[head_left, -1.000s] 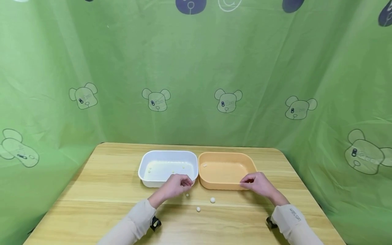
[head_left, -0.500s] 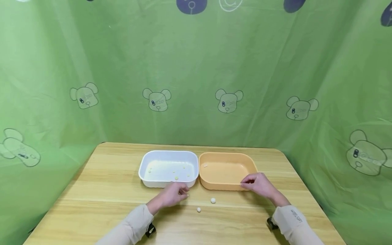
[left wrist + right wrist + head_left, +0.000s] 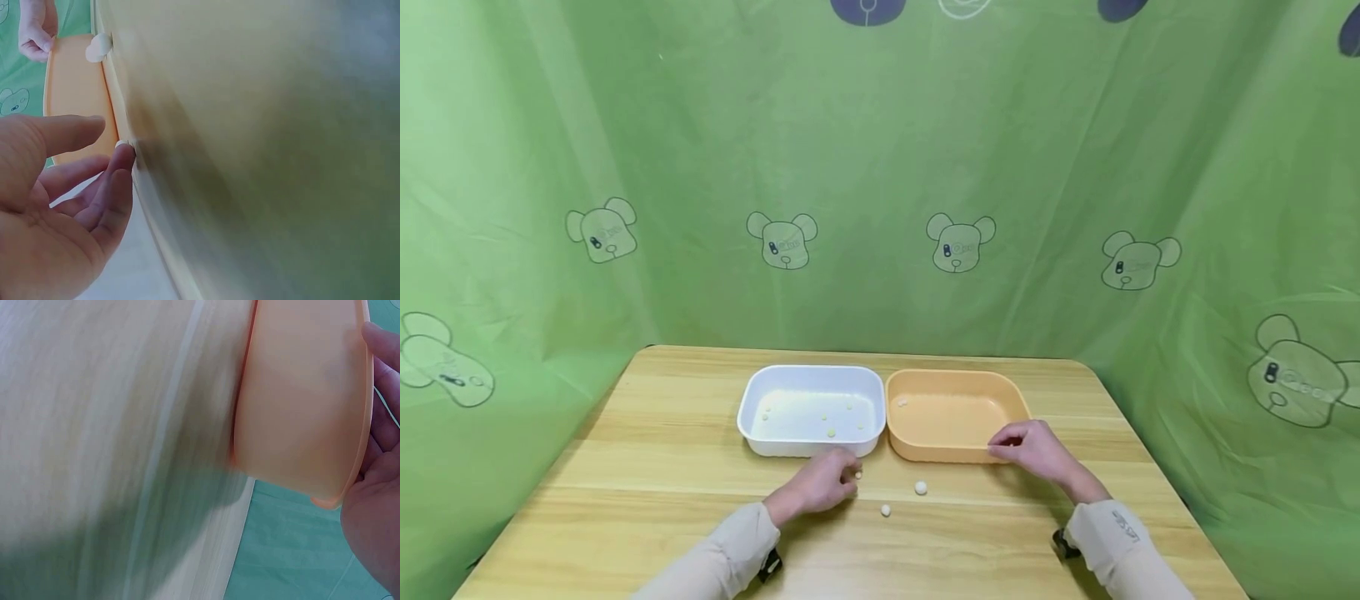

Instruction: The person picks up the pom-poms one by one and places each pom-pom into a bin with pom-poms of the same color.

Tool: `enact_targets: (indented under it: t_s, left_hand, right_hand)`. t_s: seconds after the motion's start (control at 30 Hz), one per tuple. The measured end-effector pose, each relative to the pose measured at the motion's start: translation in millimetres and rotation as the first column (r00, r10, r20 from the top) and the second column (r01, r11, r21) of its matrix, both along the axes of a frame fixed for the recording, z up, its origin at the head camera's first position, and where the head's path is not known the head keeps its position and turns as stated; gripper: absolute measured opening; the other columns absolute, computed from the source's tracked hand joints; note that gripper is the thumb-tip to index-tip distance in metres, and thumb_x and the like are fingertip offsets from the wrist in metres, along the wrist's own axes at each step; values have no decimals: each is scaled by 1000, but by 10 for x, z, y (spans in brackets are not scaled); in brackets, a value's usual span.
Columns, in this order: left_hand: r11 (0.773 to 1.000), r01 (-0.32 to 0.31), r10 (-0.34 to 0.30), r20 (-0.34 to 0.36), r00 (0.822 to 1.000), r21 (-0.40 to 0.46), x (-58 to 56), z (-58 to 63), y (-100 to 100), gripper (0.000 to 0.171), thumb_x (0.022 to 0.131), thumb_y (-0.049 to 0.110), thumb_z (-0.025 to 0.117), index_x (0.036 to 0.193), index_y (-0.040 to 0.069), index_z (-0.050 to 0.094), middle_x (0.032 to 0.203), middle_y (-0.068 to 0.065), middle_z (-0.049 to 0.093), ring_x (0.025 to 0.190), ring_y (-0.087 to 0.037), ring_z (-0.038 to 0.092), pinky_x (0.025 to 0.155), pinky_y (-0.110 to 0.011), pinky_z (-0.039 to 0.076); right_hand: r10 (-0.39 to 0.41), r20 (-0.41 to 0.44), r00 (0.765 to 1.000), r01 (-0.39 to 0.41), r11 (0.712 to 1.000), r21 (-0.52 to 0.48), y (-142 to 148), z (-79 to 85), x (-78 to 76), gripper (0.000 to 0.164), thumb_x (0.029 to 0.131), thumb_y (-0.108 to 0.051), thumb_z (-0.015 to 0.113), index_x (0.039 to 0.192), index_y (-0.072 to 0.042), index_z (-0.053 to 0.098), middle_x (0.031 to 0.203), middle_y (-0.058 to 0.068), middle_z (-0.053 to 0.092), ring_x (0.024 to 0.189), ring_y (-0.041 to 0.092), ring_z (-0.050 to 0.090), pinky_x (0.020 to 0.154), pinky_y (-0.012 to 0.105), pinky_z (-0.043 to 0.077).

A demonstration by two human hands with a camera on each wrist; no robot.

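Observation:
My left hand [image 3: 824, 481] is low over the table in front of the white box [image 3: 812, 448]. Its thumb and index finger stand apart in the left wrist view, with a small white ball [image 3: 120, 144] right at the index fingertip. That same small ball [image 3: 858, 475] shows beside the fingers in the head view. Two more white balls lie on the table to the right: a bigger one [image 3: 921, 487] and a nearer one [image 3: 886, 510]. With its thumb on the outer wall, my right hand [image 3: 1033, 448] pinches the rim of the orange box [image 3: 940, 454]; its other fingers are partly hidden.
Several small yellowish and white balls, one of them larger [image 3: 831, 432], lie inside the white box. Small whitish pieces [image 3: 902, 403] sit at the orange box's left end. Both boxes stand side by side on the wooden table [image 3: 685, 433]. A green curtain [image 3: 865, 317] surrounds it.
My left hand has come down from the white box's front rim to the small ball on the table. Balls near that rim, hidden one second ago, now show. My right hand stays put.

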State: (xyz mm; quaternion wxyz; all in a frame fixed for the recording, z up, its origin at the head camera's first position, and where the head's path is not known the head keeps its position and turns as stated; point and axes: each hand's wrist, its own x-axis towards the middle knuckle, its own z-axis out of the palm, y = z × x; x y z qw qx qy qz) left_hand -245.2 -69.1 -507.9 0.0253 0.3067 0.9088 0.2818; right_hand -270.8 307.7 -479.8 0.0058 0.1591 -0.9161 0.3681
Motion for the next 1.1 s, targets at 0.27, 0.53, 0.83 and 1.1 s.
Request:
enact_targets:
  t_s: [0.27,0.53,0.83,1.1]
  left_hand:
    - [999,10,-9,11,1000,-35,-13,-15,39,18,77,8,72,95,5,68,85,2,62,80,-10,55,74,-25,49]
    - [998,68,-68,24,997,-8,-23,-36,39,12,74,3,74,83,8,67,73,8,58,69,-4,54,66,-18,46]
    - [996,85,-85,2,996,-27,2,-18,62,12,76,3,73,76,12,65,68,12,57,65,1,50,63,-15,44]
    - [995,92,-91,17,996,-41,51,27,97,13,78,4,73,75,13,65,68,12,56,65,2,49,62,-15,43]
  right_hand:
    - [24,-18,1000,-24,1000,5,1,15,-9,8,80,-21,76,82,-14,74,78,-5,69,71,11,59,61,24,49]
    - [11,4,1000,-11,1000,14,10,-14,-12,8,80,-23,76,83,-16,74,79,-6,68,72,11,59,62,24,49]
    - [21,-26,999,-21,1000,6,10,-16,-14,10,80,-23,76,82,-14,74,78,-5,68,71,10,58,61,23,48]
    - [8,-18,1000,-8,1000,8,11,-17,-8,8,80,-22,76,81,-14,74,77,-5,68,70,10,58,61,23,48]
